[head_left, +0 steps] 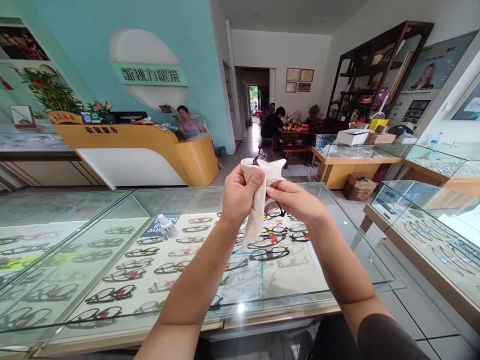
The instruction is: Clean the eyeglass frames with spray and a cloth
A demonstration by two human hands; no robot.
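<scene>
My left hand [242,192] is closed on a cream cloth [255,215], its thumb pressed on the front. The cloth is folded around part of a dark pair of glasses [276,209]; a lens rim hangs below my right hand, and a dark tip shows at the cloth's top. With thumb and fingers pinched, my right hand [294,199] grips the glasses beside the cloth. Both hands are above a glass display case. On the case's glass top, left of my hands, stands a small white bottle [167,226].
Rows of glasses [132,275] lie inside the display case [228,316] below my arms. Another glass case [427,235] is at right. Two people sit farther back, one behind a yellow counter [197,157], one at a dark table. A cardboard box [359,187] rests on the floor.
</scene>
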